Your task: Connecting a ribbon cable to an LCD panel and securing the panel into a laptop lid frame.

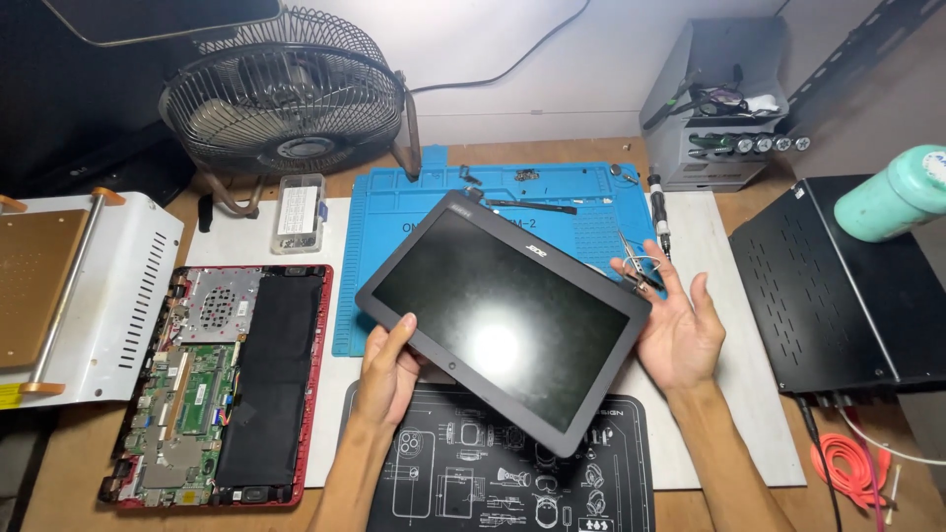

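I hold a dark laptop screen panel (pixel 503 315) with a black bezel above the bench, tilted diagonally, glass facing up. My left hand (pixel 386 369) grips its lower left edge, thumb on the bezel. My right hand (pixel 675 320) supports the right edge from beneath with the palm up and fingers spread; a small metal hinge piece (pixel 641 266) sits at its fingertips. Under the panel lie a blue work mat (pixel 394 212) and a black printed mat (pixel 463 483).
An opened red laptop base (pixel 222 379) with exposed board and battery lies at left. A metal fan (pixel 286 99) stands behind, a clear screw box (pixel 299 210) beside it. A white machine (pixel 79 291) sits far left, a black box (pixel 833 281) right, a grey tool holder (pixel 714 108) at the back.
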